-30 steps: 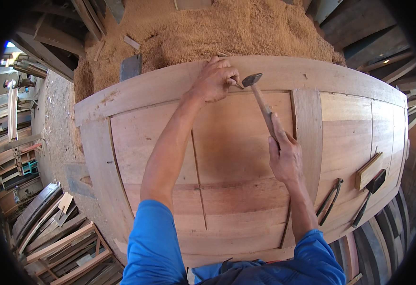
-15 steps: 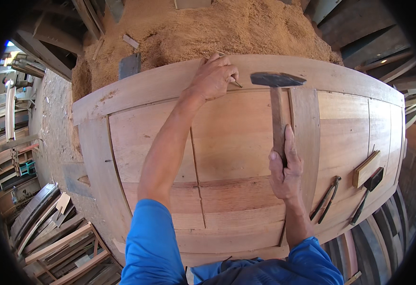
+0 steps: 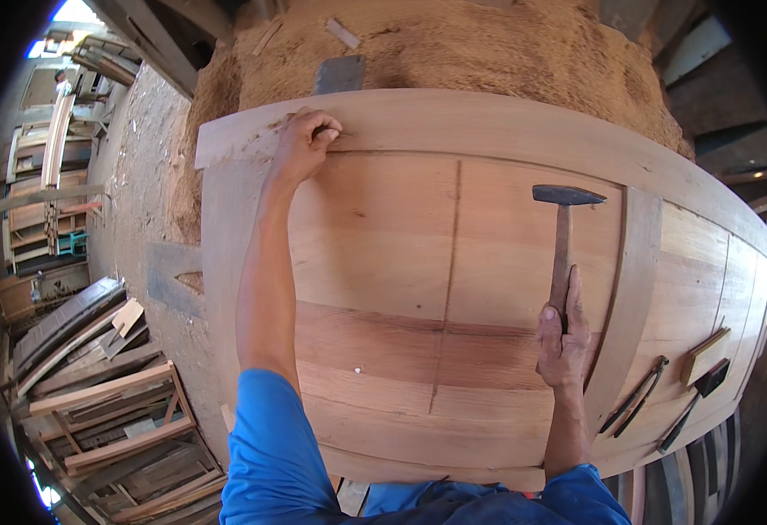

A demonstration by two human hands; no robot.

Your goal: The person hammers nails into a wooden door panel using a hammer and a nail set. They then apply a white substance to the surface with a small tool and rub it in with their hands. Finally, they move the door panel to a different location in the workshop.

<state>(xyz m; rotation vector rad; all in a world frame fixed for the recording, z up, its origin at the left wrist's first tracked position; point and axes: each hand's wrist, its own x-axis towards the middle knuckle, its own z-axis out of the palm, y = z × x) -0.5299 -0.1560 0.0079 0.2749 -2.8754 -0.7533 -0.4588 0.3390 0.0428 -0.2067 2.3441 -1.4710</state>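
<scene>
Gripping a hammer (image 3: 562,249) over a large wooden panel (image 3: 366,236)

Closed firmly round the lower handle with the right hand (image 3: 564,346), right of the frame's centre, one finger stretched along the wood. Pointing the dark hammer head (image 3: 568,195) toward the top of the frame, well apart from the left hand (image 3: 305,144). Curling that hand's fingers in toward the thumb at upper left of centre, by the panel's top border; cannot tell whether pinching anything. Spread beneath both hands across the middle of the frame, with a dark straight line (image 3: 455,219) running down the boards. Lying on the panel at lower right: pincers (image 3: 636,398), near a dark flat-headed tool (image 3: 710,379) and a wooden block (image 3: 706,354). Reaching in from the bottom edge in blue sleeves (image 3: 274,429). Heaped beyond the panel, along the top: sawdust (image 3: 506,52). Piled at lower left: timber (image 3: 116,411).
</scene>
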